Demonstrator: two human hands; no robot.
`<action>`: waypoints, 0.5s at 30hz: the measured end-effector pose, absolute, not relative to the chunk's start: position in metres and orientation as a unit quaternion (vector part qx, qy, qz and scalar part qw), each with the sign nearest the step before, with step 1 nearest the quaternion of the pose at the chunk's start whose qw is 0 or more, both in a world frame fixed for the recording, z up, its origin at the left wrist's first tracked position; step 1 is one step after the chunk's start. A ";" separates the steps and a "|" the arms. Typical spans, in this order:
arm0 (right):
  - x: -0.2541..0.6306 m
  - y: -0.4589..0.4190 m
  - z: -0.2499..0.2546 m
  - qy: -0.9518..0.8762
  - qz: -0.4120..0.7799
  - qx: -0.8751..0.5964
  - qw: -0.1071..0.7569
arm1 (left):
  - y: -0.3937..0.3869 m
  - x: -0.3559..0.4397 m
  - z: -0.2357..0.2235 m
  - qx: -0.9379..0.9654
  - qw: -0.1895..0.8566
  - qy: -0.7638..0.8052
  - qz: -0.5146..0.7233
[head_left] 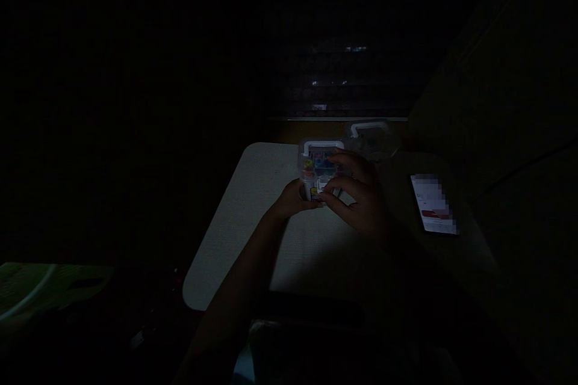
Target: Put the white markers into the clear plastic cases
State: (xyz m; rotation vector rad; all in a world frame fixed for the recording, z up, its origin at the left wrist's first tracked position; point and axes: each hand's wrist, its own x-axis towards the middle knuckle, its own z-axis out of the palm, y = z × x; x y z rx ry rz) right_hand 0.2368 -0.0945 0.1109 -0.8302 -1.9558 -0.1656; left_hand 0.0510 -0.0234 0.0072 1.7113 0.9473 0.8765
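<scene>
A small clear plastic box [320, 162] with a white handle and colourful small contents is held above the middle of the table. My left hand [292, 200] wraps round its lower left side, closed on it. On the front, the thumb and fingers of my right hand [359, 192] are at a white latch [322, 184], with other fingers over the lid's right side. Just behind and to the right is a second clear box [372, 139], also with a white handle. Darkness hides most of the contents and the fingers' exact contact.
The pale table [235, 216] has rounded corners and is lit mainly on its left. A phone [433, 204] with a glowing screen lies at the right. Beyond it runs a dark cable [526, 167]. A green item [49, 289] shows at the lower left.
</scene>
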 end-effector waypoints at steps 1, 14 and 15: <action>0.240 -0.095 0.113 -0.803 -0.069 -0.339 0.485 | -0.024 0.051 0.007 0.692 0.494 0.381 0.362; 0.251 -0.100 0.122 -0.828 -0.034 -0.387 0.405 | -0.034 0.049 0.013 0.651 0.610 0.328 0.312; 0.250 -0.101 0.124 -0.833 -0.035 -0.381 0.399 | -0.036 0.048 0.013 0.651 0.611 0.325 0.311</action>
